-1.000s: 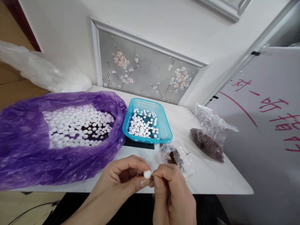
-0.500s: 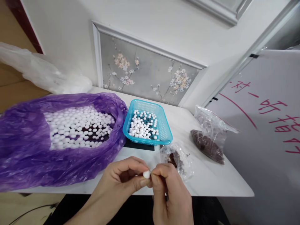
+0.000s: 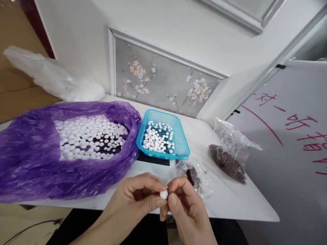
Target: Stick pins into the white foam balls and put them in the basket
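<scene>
Between the thumb and forefinger of my left hand (image 3: 139,194) is a small white ball (image 3: 164,194). My right hand (image 3: 189,207) is closed in a pinch close against the ball's right side; anything tiny in its fingertips is hidden. Just beyond my right hand lies an opened clear plastic bag (image 3: 204,185) with dark brown crumbs inside. Farther back stands a blue plastic basket (image 3: 182,143) holding many similar white balls. To the left, a purple plastic bag (image 3: 30,153) lies spread wide, with a mass of white balls in it.
A zip bag of brown material (image 3: 227,163) lies at the right of the white table (image 3: 245,200). Behind it stands a whiteboard (image 3: 286,170) with red writing. A crumpled clear plastic bag (image 3: 58,78) rests at the back left. A wall with a floral panel (image 3: 163,75) closes off the back.
My right thumb and fingers have shifted their pinch beside the ball, the thumb now more extended. The ball stays in my left hand. The view has shifted slightly.
</scene>
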A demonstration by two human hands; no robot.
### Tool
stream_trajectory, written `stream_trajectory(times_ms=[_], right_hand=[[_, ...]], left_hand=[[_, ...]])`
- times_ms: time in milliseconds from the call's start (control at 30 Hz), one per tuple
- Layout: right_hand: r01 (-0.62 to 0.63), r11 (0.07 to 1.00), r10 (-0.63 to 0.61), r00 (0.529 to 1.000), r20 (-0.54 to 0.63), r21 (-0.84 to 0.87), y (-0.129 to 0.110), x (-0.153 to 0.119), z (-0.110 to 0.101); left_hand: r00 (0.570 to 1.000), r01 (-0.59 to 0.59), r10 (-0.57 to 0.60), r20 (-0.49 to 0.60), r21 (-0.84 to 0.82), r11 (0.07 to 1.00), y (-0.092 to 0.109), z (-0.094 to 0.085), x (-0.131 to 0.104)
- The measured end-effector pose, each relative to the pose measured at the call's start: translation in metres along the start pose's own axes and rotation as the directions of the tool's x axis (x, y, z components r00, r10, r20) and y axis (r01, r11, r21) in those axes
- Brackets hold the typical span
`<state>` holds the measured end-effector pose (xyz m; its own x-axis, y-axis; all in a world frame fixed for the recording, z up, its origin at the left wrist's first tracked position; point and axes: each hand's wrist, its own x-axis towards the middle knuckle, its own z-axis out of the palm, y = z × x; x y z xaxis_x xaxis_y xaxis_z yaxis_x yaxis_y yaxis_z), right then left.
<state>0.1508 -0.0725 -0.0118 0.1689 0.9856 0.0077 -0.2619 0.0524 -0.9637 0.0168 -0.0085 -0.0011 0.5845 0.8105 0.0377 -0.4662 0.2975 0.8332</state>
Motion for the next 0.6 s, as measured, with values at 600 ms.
stream_trajectory(times_ms=[600], right_hand=[[0.005,1.000,-0.005,1.000,0.015,0.012,0.0033,0.0018,0.0039]], left_hand=[[0.995,-0.057,0.066,-0.071,0.121,0.991,0.0049,0.0025,-0.0034]])
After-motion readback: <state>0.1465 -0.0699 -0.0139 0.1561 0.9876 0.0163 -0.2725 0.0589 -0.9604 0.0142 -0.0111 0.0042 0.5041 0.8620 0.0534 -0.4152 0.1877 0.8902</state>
